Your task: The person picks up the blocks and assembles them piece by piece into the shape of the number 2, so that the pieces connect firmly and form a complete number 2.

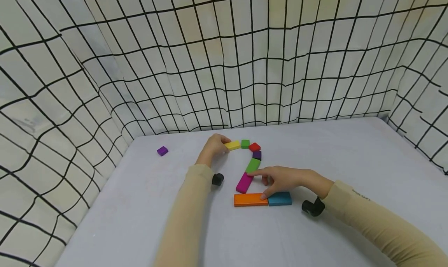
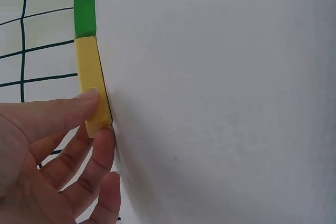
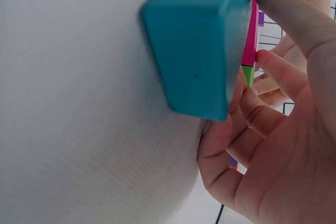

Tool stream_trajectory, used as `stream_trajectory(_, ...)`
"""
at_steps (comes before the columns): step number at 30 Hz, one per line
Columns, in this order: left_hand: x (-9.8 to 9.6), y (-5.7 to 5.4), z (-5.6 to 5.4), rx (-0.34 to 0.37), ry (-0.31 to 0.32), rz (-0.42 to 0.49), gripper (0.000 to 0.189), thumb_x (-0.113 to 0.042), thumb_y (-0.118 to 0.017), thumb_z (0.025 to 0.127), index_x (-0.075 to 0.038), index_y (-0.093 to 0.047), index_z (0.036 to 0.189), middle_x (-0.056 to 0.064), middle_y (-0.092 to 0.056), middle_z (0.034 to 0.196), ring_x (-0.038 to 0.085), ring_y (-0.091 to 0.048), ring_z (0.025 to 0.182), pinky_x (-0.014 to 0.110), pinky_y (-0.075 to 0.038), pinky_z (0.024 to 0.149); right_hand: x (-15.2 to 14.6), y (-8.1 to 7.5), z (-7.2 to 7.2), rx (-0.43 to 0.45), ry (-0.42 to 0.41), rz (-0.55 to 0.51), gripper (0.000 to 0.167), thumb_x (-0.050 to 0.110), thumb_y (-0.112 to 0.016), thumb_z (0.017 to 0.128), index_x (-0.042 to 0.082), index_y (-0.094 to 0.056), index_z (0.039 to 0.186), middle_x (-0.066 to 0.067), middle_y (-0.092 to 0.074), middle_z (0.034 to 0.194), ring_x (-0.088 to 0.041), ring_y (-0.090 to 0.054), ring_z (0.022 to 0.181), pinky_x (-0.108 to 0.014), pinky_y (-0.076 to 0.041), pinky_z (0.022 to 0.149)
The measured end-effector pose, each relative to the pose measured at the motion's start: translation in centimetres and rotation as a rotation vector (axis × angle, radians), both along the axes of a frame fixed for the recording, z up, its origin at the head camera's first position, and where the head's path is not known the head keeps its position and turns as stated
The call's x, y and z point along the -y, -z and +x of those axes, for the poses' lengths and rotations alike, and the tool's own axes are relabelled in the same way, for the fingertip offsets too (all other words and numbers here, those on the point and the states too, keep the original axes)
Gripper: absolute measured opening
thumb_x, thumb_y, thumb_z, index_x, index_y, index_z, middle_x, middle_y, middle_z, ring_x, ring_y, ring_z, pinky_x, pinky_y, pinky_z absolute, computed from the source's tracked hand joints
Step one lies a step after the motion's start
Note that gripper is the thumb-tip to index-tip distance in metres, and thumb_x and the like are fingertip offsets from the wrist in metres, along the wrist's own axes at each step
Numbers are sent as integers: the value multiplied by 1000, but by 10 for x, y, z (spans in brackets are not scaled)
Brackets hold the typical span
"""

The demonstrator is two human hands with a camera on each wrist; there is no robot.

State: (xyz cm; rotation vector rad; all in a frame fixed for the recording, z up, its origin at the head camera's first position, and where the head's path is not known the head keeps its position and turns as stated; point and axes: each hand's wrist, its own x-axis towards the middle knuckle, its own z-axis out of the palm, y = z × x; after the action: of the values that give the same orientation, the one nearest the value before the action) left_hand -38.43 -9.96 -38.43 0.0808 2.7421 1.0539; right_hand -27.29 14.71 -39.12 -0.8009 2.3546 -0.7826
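A curved row of wooden blocks lies on the white surface. My left hand (image 1: 214,145) pinches the yellow block (image 2: 90,72) at the row's upper left end, thumb on top. From there follow a small green block (image 1: 245,144), a red block (image 1: 254,147), a dark purple block (image 1: 257,155), a longer green block (image 1: 252,165) and a magenta block (image 1: 243,184). Below lie an orange block (image 1: 246,200) and a blue block (image 1: 280,199), end to end. My right hand (image 1: 285,177) touches the magenta block with its extended index finger and the orange block with its thumb; its other fingers are bent.
One loose purple block (image 1: 162,151) lies at the far left of the white tabletop (image 1: 140,220). A black grid net (image 1: 245,64) over pale sheeting stands along the back and sides. Each wrist carries a small black camera (image 1: 217,179).
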Motion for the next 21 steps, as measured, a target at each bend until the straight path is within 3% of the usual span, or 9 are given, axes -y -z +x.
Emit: stream_trajectory(21,0,2,-2,-15,1,12,43,8,-72,88,-2,-69,130,15,-64,134,30,-58,119,40,-45,106,0,2,-1,-5,0,4,73,26,-83,89,18,-50,153,-1,-55,101,-18,-53,97,-31,-51,78)
